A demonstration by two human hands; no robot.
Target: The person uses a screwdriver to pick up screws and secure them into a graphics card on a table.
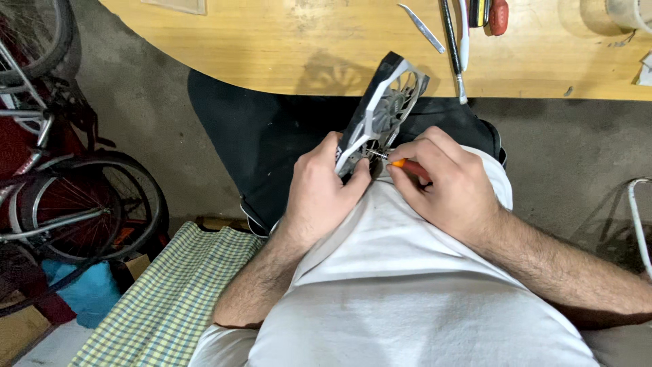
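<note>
Grey concrete floor point(577, 156) is seen from above, with a seated person's white shirt point(407, 285) filling the near edge and dark trousers point(272, 149) beyond it. Over the lap, a graphics card point(384, 112) with a white fan shroud is held tilted, its far end reaching toward the table. The near end is gripped by the left hand point(319, 194), fingers curled tight round the card's lower edge and thumb pressed against its face. Just to the right, an orange-handled screwdriver point(407, 166) is pinched by the right hand point(448, 183) between thumb and bent fingers, its metal tip set against the card's near corner. The two hands are almost touching.

At the near left, a green checked cloth point(170, 292) is spread on the floor, with a blue bag point(92, 289) beside it. Further left, bicycles point(61, 197) are crowded against the edge of view, leaving little room there. At the right edge, a white metal frame point(638, 217) can be made out.

Farthest off, a curved wooden table point(285, 47) runs across the top. Tweezers point(422, 27), thin hand tools point(455, 47) and a red-handled tool point(499, 15) are laid near its right part; its left part lies bare.
</note>
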